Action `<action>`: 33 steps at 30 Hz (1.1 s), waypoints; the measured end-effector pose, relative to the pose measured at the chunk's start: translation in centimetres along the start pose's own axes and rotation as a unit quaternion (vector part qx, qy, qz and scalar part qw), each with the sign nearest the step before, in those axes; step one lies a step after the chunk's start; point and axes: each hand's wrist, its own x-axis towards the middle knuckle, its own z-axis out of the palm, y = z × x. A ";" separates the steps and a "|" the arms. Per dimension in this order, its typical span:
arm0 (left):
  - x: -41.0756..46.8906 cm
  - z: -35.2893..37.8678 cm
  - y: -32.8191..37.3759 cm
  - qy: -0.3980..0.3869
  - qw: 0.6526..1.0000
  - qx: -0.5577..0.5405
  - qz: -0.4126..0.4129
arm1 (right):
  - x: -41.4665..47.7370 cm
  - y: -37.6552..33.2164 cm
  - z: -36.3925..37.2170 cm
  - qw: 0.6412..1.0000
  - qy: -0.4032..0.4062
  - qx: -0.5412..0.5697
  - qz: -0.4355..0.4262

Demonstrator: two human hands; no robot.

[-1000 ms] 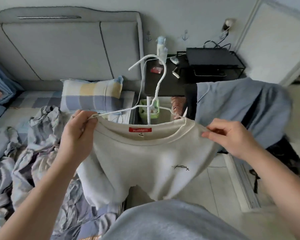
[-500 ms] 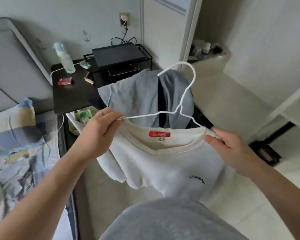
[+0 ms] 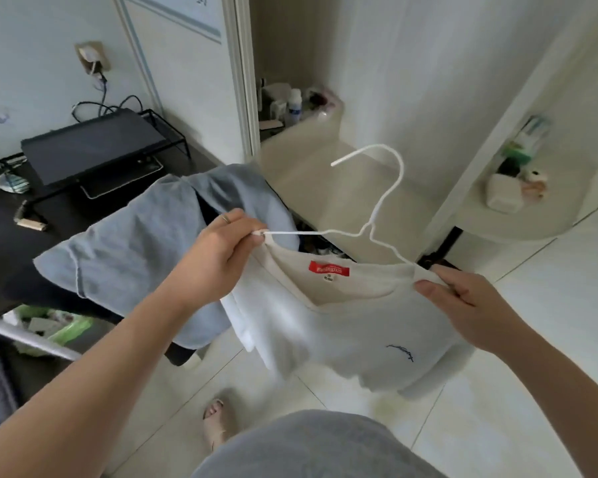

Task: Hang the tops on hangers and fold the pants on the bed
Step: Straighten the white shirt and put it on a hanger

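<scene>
Holds a white sweatshirt (image 3: 342, 326) up on a white wire hanger (image 3: 384, 201), mid-air at the centre of the view, above the tiled floor (image 3: 497, 426).

Pinches the hanger's end and the sweatshirt's shoulder together in the left hand (image 3: 221, 253) at 9 o'clock of the garment, fingers curled, with a ring (image 3: 225, 219) showing. Grips the opposite shoulder in the right hand (image 3: 463, 305) at 3 o'clock, thumb over the fabric. Shows the hook rising toward 12 o'clock and a red label (image 3: 328, 269) inside the collar. Leaves a blue-grey garment (image 3: 145, 243) draped behind at 10 o'clock, beside a black table (image 3: 0, 229) carrying a black metal rack (image 3: 90, 143).
</scene>
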 end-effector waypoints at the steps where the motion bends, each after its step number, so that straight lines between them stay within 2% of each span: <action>1: 1.5 0.1 -0.9 0.010 1.000 -0.010 0.005 | 0.3 0.2 -0.3 1.000 0.015 0.005 0.014; 4: 6.1 0.0 -3.0 0.016 0.999 -0.024 0.028 | 1.0 -0.1 -0.6 0.996 0.077 0.023 0.046; 8: 12.1 -0.1 -5.0 -0.039 0.994 -0.034 0.093 | 1.9 -1.7 0.4 0.980 0.163 0.056 0.100; 13: 19.5 -1.0 -7.2 -0.089 0.986 -0.035 0.135 | 2.9 -7.1 1.9 0.935 0.273 0.177 0.138; 17: 24.9 -2.6 -7.6 -0.063 0.982 0.007 0.176 | 5.6 -12.1 2.5 0.895 0.342 0.251 0.137; 20: 27.4 -3.8 -7.0 -0.109 0.977 -0.053 0.174 | 8.5 -15.5 3.1 0.873 0.376 0.280 0.136; 25: 30.8 -6.5 -5.5 -0.140 0.957 -0.131 0.219 | 14.3 -20.9 2.2 0.856 0.413 0.296 0.098; 33: 36.9 -12.4 -3.3 -0.119 0.942 -0.208 0.233 | 23.9 -29.0 -4.0 0.823 0.450 0.347 -0.027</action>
